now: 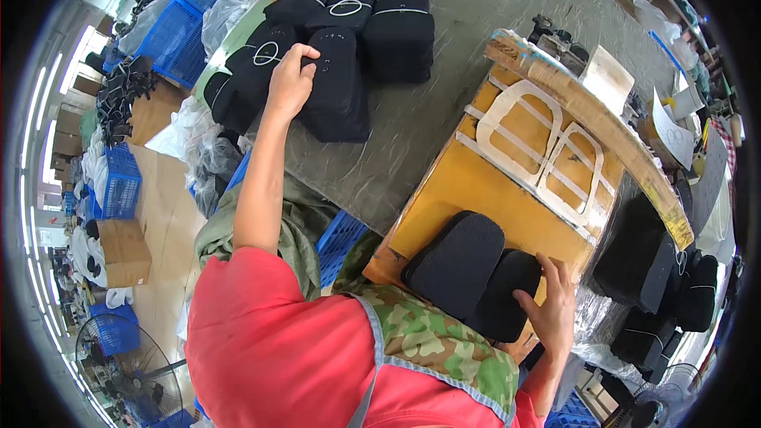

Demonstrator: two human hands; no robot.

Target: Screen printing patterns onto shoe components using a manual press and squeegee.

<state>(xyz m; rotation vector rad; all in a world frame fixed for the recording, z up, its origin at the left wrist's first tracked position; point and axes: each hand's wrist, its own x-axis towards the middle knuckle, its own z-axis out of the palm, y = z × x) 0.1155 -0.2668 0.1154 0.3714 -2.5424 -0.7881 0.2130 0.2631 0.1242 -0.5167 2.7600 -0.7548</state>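
My left hand [292, 83] reaches to the far left, its thumb and forefinger pinched at the top edge of a tall stack of black rounded pads [337, 83]. Small light marks show on that stack's top pad. Near my body, my right hand [552, 305] rests against a smaller pile of black pads [511, 293], thumb on its top and fingers along its right edge. Touching this pile on the left is a black ribbed-mesh pad [456, 261], larger and also rounded. Both lie on a yellow wooden board [432, 198].
More black pad stacks, some tied with white bands [403, 32], stand by my left hand. Two pale frame-shaped templates [519, 131] lie under tape strips on the board. A curved wooden bar [594, 127] borders its far side. Black bundles [638, 254] sit at right, blue crates [170, 40] at left.
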